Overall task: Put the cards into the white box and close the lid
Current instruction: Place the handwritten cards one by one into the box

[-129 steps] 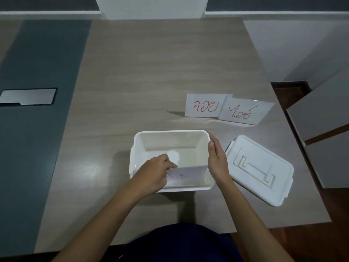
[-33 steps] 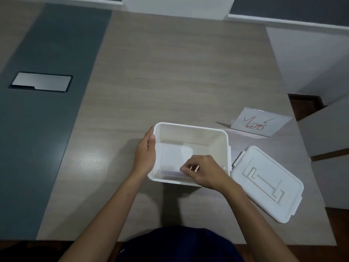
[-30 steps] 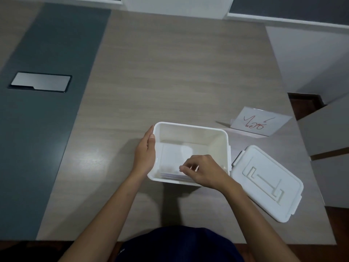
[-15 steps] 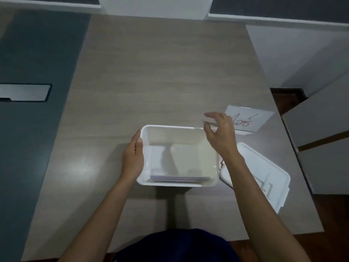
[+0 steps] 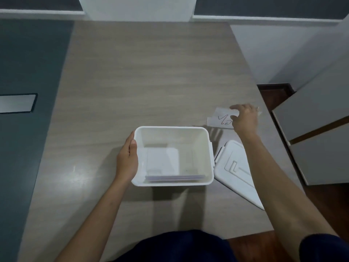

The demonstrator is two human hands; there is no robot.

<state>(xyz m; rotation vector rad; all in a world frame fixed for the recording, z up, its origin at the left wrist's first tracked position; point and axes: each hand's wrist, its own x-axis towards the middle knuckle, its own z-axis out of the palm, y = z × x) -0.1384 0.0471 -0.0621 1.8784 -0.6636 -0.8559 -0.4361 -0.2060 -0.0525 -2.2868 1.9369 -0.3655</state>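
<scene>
The white box (image 5: 204, 154) stands open on the wooden table, with a thin stack of white cards (image 5: 175, 177) leaning against its near wall inside. My left hand (image 5: 127, 159) grips the box's left rim. A white card with red writing (image 5: 220, 119) lies on the table beyond the box's right corner. My right hand (image 5: 244, 118) rests on that card's right part, fingers curled over its edge; whether it is lifted I cannot tell. The white lid (image 5: 236, 173) lies flat to the right of the box, partly under my right forearm.
The table's right edge (image 5: 264, 103) runs close to the card, with grey cabinet fronts (image 5: 317, 129) beyond it. A metal cover plate (image 5: 17, 103) sits in the dark strip at far left. A white pillar (image 5: 137, 6) stands at the table's far end.
My right hand left the inside of the box, passed over its far right corner and reached the lettered card. The left hand stays on the box's left rim.
</scene>
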